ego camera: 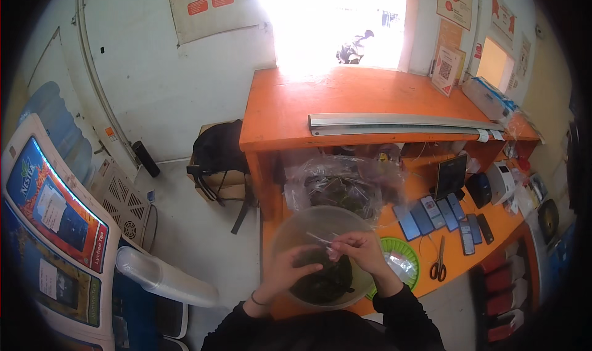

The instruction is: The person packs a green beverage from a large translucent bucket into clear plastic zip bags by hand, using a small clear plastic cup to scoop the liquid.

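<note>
My right hand (363, 251) pinches a small, thin piece of clear plastic (332, 250) above a wide translucent plastic bowl (286, 231). One pale narrow end of that piece sticks out toward the upper left. Dark green, leaf-like contents (328, 277) lie in the bottom of the bowl; their exact kind is hard to tell. Over the bowl's left side, my left hand (292, 268) has its thumb and fingers apart, with nothing visible between them. Right behind the bowl sits an open clear plastic bag (342, 191) with dark, leafy contents and thin sticks.
Right of the bowl are a green plastic basket (410, 251) with clear packets, black-handled scissors (438, 265) and several phones (446, 212). A raised orange counter (333, 94) carries a long metal bar (397, 123). Stacked plastic cups (166, 277) jut out beside a drink dispenser (60, 212) at left.
</note>
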Tool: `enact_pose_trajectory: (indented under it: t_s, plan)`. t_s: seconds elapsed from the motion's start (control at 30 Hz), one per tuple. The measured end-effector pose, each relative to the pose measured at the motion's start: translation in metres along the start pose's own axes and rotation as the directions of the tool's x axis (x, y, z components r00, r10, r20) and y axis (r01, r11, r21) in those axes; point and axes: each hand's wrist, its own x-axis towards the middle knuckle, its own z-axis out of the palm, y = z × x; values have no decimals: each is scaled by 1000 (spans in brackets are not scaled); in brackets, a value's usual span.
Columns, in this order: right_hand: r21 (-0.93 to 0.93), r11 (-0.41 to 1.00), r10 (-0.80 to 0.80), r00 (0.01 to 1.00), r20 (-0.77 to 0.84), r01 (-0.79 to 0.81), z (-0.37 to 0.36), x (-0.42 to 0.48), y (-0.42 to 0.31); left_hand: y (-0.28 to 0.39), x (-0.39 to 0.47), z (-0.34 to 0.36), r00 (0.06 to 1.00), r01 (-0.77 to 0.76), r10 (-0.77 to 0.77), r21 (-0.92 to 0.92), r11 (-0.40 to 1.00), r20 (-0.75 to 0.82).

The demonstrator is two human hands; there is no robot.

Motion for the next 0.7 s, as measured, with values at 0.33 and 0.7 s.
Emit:
enact_pose_trajectory:
  t_s: [0.33,0.7]
  plan:
    - [-189,982,-30,1000,-3,29,6,-12,9,8,0,7,994,-80,86,88,993,-74]
    - [-482,825,-264,956,132,294,18,-13,-5,7,0,15,969,-235,247,289,928,-5]
